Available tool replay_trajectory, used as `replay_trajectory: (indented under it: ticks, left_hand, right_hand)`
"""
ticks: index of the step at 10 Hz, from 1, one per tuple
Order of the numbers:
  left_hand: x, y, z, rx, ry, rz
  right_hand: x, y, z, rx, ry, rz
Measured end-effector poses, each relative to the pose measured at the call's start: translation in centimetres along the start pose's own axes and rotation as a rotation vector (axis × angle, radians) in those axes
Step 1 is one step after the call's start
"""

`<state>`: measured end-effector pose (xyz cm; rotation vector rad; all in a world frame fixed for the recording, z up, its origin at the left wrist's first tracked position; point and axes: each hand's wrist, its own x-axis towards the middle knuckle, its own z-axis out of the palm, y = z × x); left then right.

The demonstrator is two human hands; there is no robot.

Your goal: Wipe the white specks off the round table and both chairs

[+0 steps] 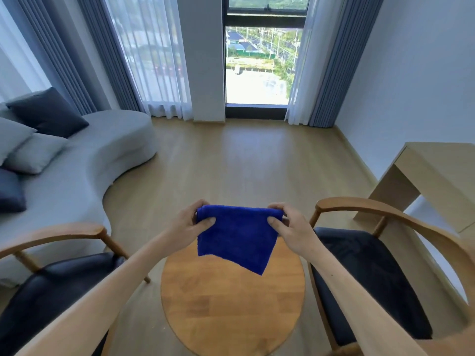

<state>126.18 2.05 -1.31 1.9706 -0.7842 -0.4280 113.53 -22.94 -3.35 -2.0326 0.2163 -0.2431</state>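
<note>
Round table [231, 299] sits low-centre w/ black-seat chair [51, 286] on its left & another chair [365, 273] on its right, blue cloth [237, 238] hanging above table's far edge, top corners pinched by left hand [189, 224] & right hand [289, 227], thumbs clamped on front.

Bright daylight is admitted through the window [257, 65], where the view is blown out. Floor [231, 155] glare is seen. Edges are bent by wide-angle distortion; overall softness is noted.
</note>
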Motion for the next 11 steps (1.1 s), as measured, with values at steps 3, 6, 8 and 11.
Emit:
replay_trajectory:
  ticks: [3,6,8,11]
  left_hand:
    - [0.2,-6.7,3.0,0.037,-0.158,-0.119]
    - [-0.6,-16.7,8.6,-0.016,-0.219,-0.399]
    - [2.4,-24.5,11.8,-0.044,-0.165,-0.603]
    - [6.2,-32.2,14.5,0.098,0.030,-0.810]
  right_hand:
    - [-0.7,5.2,3.0,-0.111,-0.086,0.168]
    - [-1.7,14.3,9.1,-0.064,-0.182,0.430]
    - [1.9,20.8,13.6,-0.118,-0.154,0.583]
    - [7.4,28.7,17.6,-0.185,0.016,0.786]
